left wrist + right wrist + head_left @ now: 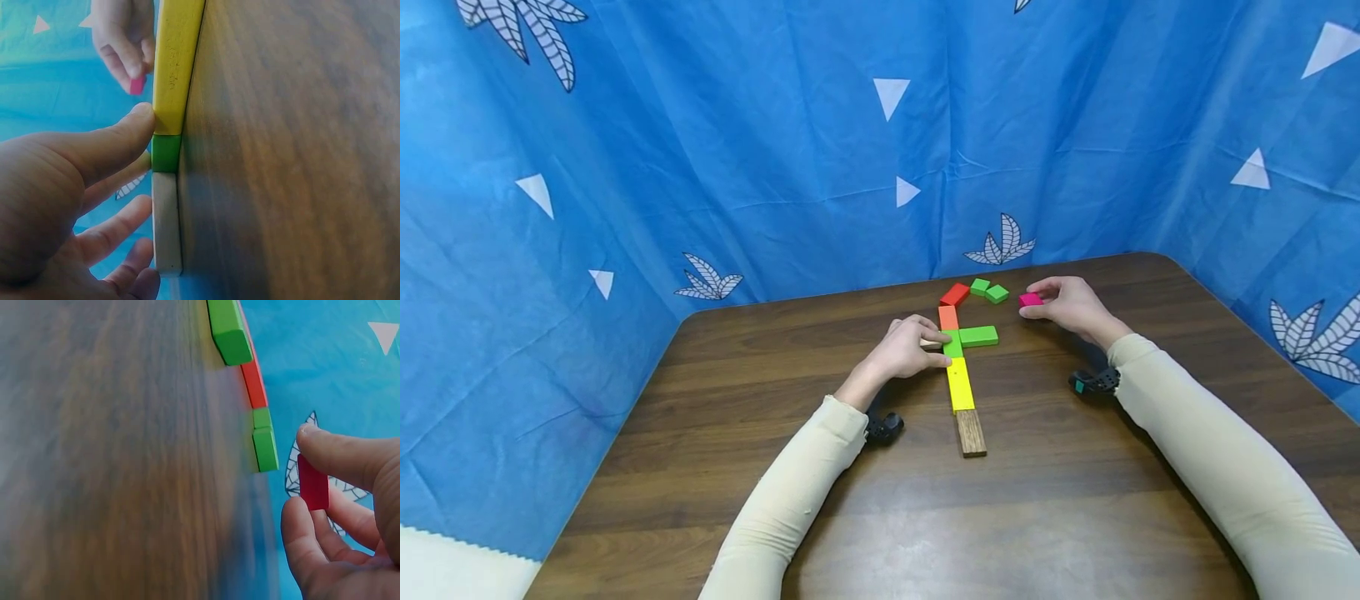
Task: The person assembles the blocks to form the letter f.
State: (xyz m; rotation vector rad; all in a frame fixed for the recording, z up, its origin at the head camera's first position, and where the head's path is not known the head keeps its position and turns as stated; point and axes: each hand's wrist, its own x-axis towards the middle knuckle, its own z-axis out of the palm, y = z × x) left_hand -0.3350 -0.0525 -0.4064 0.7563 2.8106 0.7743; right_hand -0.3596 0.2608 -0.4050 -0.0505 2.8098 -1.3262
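Observation:
My left hand (910, 347) reaches over a row of blocks, its thumb and fingertips touching the tops around a small green block (952, 343) and a yellow block (959, 385). In the left wrist view, its other fingers lie at a pale block (165, 225) beside the green one; the head view mostly hides that block. My right hand (1071, 307) pinches a small pink block (1031, 300) between thumb and fingers, to the right of the row. The right wrist view shows this pink block (314, 482) held apart from the other blocks.
A brown wooden block (972, 433) ends the row's near side. An orange block (948, 317), a red block (955, 295) and two small green blocks (996, 293) curve along the far side. A longer green block (979, 336) juts right. Blue curtain (820, 183) hangs behind the table (760, 383).

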